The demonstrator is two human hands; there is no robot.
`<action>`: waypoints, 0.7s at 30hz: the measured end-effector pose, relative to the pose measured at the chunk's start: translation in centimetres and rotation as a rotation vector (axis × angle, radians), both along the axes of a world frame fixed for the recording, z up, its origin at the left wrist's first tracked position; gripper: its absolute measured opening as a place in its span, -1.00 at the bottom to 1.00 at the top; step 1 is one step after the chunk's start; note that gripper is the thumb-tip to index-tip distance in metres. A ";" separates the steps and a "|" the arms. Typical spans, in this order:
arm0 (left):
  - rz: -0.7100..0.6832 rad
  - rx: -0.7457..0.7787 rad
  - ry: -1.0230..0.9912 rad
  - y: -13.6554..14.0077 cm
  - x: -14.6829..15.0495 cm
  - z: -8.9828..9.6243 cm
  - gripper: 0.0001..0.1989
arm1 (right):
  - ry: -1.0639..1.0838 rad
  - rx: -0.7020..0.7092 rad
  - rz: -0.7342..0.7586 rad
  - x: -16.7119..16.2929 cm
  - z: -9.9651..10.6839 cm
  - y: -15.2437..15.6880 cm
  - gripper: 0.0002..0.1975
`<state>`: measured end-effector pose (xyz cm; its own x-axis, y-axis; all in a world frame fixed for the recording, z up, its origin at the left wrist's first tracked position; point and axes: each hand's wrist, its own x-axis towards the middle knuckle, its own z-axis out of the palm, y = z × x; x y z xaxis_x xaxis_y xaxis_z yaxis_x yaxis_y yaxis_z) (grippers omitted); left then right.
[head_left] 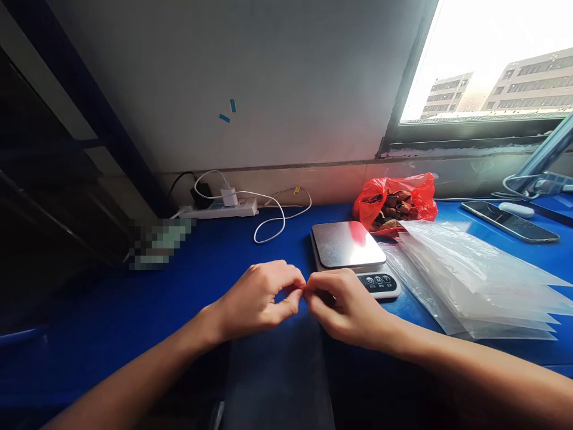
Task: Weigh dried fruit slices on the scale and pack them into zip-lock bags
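Observation:
My left hand [257, 298] and my right hand [347, 304] meet fingertip to fingertip above the front of the blue table, each closed in a pinch. Below them hangs a greyish, see-through sheet that looks like a clear plastic bag [280, 376], its top edge apparently between my fingertips. Just beyond my right hand sits a kitchen scale [349, 243] with a bare metal plate, its button panel partly covered by that hand. To the right lies a fanned stack of clear plastic bags [483, 286].
Behind the scale, a red plastic bag [425, 194] gapes around brown, dried pieces [396, 209]. A phone [510, 221] and a white case [516, 209] lie at the right. A power strip [219, 208] with a white cable [284, 224] runs along the wall. The blue table [215, 245] spans the view.

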<state>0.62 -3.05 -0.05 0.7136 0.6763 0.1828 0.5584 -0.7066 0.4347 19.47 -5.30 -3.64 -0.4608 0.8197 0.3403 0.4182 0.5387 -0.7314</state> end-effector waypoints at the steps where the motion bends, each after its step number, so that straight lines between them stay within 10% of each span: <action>1: -0.002 -0.032 -0.001 -0.1 0.0 0.2 -0.85 | 0.009 -0.004 0.008 0.1 0.1 -0.1 -0.87; 9: 0.017 -0.295 -0.017 0.4 -1.4 2.1 -0.77 | 0.123 0.020 0.012 1.3 1.7 -1.4 -0.82; 21: 0.115 -0.162 -0.125 1.4 -4.8 3.9 -0.75 | 0.142 0.200 -0.182 3.5 4.1 -3.0 -0.71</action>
<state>-4.21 -1.66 3.88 0.6090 0.7794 0.1472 0.5655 -0.5568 0.6085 22.97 -8.29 0.43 -0.2484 0.7949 0.5536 0.4226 0.6031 -0.6765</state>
